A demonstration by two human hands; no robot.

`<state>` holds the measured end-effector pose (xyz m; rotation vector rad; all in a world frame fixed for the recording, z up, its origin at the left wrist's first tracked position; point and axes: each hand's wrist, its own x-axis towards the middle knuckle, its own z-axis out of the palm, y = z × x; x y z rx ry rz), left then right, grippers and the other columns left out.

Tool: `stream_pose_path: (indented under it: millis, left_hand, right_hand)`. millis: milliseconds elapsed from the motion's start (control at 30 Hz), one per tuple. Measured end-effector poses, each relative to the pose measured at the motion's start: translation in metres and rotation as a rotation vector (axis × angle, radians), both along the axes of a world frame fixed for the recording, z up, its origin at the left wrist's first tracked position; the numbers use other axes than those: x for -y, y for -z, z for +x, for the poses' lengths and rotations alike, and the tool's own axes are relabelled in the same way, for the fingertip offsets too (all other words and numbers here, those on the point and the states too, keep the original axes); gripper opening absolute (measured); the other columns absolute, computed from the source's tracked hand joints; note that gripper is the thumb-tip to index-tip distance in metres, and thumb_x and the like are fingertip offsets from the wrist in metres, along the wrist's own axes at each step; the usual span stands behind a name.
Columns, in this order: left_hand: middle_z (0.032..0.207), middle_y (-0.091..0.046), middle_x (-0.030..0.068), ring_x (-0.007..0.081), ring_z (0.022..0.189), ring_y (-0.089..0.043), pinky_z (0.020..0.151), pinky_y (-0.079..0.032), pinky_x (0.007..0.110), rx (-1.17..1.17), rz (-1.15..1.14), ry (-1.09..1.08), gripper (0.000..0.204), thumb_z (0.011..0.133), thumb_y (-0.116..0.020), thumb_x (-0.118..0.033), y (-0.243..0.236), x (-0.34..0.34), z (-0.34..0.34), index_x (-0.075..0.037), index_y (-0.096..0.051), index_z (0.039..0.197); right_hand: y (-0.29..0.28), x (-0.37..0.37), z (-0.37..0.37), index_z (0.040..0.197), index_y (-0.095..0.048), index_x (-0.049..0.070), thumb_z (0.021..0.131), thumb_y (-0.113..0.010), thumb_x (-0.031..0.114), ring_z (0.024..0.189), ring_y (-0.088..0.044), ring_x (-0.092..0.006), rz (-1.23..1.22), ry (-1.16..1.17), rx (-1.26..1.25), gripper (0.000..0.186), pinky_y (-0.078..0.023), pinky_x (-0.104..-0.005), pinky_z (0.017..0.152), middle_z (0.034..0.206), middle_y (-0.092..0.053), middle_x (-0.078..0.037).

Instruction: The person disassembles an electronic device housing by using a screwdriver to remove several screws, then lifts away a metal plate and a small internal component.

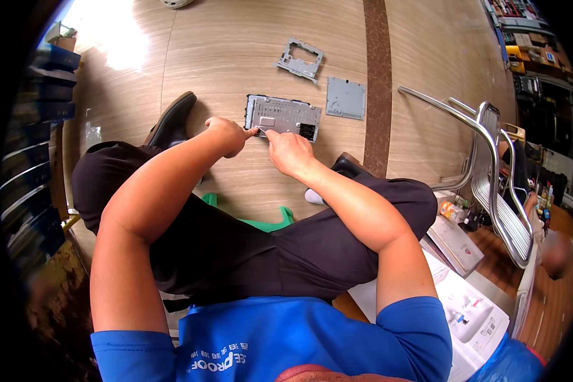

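A flat, grey metal device housing (pixel 285 114) lies on the floor ahead of me, with slots across its top and a dark opening at its lower right. At its near left corner, my left hand (pixel 226 136) has its fingers curled in, with the index fingertip against the edge. Close beside it, my right hand (pixel 290 153) is closed, fingertips pinched at the same edge; a thin light sliver seems to show there, too small to name. Beyond the housing sit a grey open metal frame (pixel 300 60) and a flat grey metal cover plate (pixel 346 98).
A green plastic stool (pixel 268 225) shows between my legs. On the right stands a chrome metal bench (pixel 490 153), with a white water-dispenser-like panel (pixel 468 312) nearer me. Blue bins (pixel 54 83) line the left side. A dark stripe (pixel 377 83) crosses the tiled floor.
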<state>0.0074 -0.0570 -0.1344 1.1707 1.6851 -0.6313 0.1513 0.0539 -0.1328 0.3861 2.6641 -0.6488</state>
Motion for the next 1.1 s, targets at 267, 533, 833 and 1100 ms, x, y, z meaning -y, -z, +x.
stream_pose_path:
  millis: [267,533,833,1100]
  left_hand:
    - [0.143,-0.055,0.0057,0.0281,0.128,-0.056,0.102,-0.042,0.057,-0.007,0.006,0.009,0.090,0.092,-0.060,-0.011,0.004,0.001,0.000,-0.040,-0.007,0.158]
    - [0.142,-0.056,0.0053,0.0277,0.127,-0.057,0.103,-0.041,0.057,0.005,0.008,0.006,0.090,0.092,-0.058,-0.009,0.008,0.002,-0.001,-0.040,-0.006,0.158]
    - [0.142,-0.056,0.0057,0.0275,0.128,-0.056,0.103,-0.041,0.057,-0.001,-0.006,-0.002,0.090,0.091,-0.059,-0.009,0.001,0.000,0.000,-0.040,-0.007,0.158]
    - [0.141,-0.057,0.0055,0.0276,0.127,-0.057,0.102,-0.042,0.057,0.007,0.001,0.001,0.092,0.091,-0.060,-0.009,0.006,0.002,-0.001,-0.040,-0.007,0.158]
  right_hand:
    - [0.003,-0.002,0.000,0.117,-0.064,0.011,0.091,-0.052,0.013,0.086,-0.068,-0.0344,0.159,-0.157,0.045,0.029,-0.054,-0.0467,0.074,0.090,-0.067,-0.016]
    - [0.004,-0.003,0.002,0.112,-0.064,0.011,0.090,-0.053,0.013,0.085,-0.067,-0.0335,0.210,-0.210,-0.125,0.024,-0.054,-0.0456,0.073,0.090,-0.065,-0.015]
    - [0.000,-0.002,0.002,0.098,-0.060,0.004,0.093,-0.046,0.015,0.083,-0.069,-0.0424,-0.008,0.013,-0.042,0.019,-0.054,-0.0527,0.075,0.083,-0.069,-0.024]
    - [0.000,0.000,0.002,0.098,-0.060,0.003,0.093,-0.046,0.014,0.081,-0.069,-0.0425,0.009,-0.011,-0.030,0.018,-0.054,-0.0532,0.072,0.081,-0.069,-0.024]
